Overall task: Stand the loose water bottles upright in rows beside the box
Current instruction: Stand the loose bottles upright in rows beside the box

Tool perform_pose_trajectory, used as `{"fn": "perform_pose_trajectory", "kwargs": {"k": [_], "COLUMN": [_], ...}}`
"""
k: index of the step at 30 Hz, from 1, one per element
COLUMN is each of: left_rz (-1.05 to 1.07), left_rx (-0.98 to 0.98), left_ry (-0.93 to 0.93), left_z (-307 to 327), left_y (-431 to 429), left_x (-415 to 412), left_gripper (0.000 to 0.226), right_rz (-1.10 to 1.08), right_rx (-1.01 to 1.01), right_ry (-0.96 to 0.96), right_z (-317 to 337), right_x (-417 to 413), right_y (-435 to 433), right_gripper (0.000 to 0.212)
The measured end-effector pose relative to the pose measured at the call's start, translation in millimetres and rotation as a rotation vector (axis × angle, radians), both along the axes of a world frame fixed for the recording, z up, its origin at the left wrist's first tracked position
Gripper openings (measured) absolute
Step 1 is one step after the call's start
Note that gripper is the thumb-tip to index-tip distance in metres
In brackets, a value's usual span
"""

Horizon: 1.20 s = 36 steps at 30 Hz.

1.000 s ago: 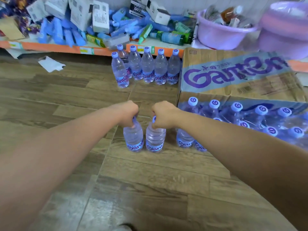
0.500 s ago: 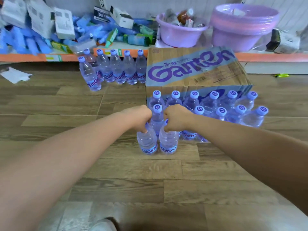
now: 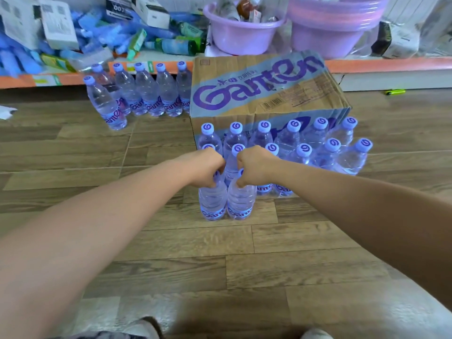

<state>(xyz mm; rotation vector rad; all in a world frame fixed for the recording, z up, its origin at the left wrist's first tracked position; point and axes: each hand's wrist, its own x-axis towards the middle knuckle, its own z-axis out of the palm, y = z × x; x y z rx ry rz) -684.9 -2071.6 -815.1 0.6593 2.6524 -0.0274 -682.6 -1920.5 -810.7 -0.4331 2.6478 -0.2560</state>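
Head view: left hand [image 3: 208,168] is curled around the neck and cap of the left bottle [image 3: 212,204], and right hand [image 3: 254,167] is curled the same way on the right bottle [image 3: 241,204]. Both bottles are upright and side by side, touching or nearly so, with their bases at the wooden floor [image 3: 171,241]; I can't tell whether they're fully set down. They sit at the near left end of the bottle block [image 3: 293,140], two rows of upright capped bottles pressed against the near face of the cardboard box [image 3: 256,89]. The back row is against the box and the second row is just in front of it. Left of the box is a separate bottle row [image 3: 149,94] along the orange shelf edge [image 3: 367,66], with one bottle in front of that row at its left end. The shelf holds two purple basins [image 3: 239,33] and a pile of blue packs and cartons [image 3: 61,33]. A small green object [image 3: 395,92] lies on the floor right of the box, and a white paper scrap [image 3: 5,111] is at the far left edge.
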Motion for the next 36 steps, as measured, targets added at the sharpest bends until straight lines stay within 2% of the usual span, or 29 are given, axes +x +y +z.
{"fn": "perform_pose_trajectory", "kwargs": {"k": [4, 7, 9, 14, 22, 26, 30, 32, 34, 36], "left_rz": [0.021, 0.089, 0.146, 0.136, 0.162, 0.160, 0.197, 0.249, 0.280, 0.301], "left_rx": [0.035, 0.014, 0.011, 0.069, 0.124, 0.107, 0.098, 0.144, 0.227, 0.270], "left_ry": [-0.013, -0.079, -0.126, -0.100, -0.091, -0.156, -0.344, -0.467, -0.504, -0.485], "left_z": [-2.0, 0.8, 1.3, -1.7, -3.1, -4.5, -3.4, 3.3, 9.8, 15.1], "left_y": [-4.9, -6.9, -7.1, -7.2, -14.1, -15.3, -18.7, -24.6, -34.7, -48.9], "left_x": [0.1, 1.6, 3.4, 2.6, 4.7, 0.6, -12.6, -22.9, -35.4, -48.3], "left_gripper": [0.011, 0.028, 0.036, 0.020, 0.026, 0.043, 0.063, 0.054, 0.027, 0.031], "right_rz": [0.006, 0.009, 0.020, 0.020, 0.004, 0.015, 0.055, 0.081, 0.058, 0.031], "right_rx": [0.003, 0.005, 0.012, 0.002, -0.029, -0.013, 0.071, 0.107, 0.100, 0.064], "right_ry": [-0.021, -0.036, -0.032, -0.020, -0.005, -0.079, -0.196, -0.115, 0.041, 0.200], "right_z": [0.4, -0.2, -2.1, -6.7, -9.6, -6.1, 0.3, 3.5, 7.8, 12.2], "right_x": [2.5, 1.7, -0.1, -1.2, -2.0, -3.6, -16.4, -26.5, -36.0, -46.9], "right_y": [-2.0, -5.8, -8.5, -7.9, -9.7, -9.3, -18.3, -26.5, -35.7, -47.0], "right_gripper": [0.049, 0.047, 0.036, 0.030, 0.029, 0.035, 0.056, 0.059, 0.055, 0.045]}}
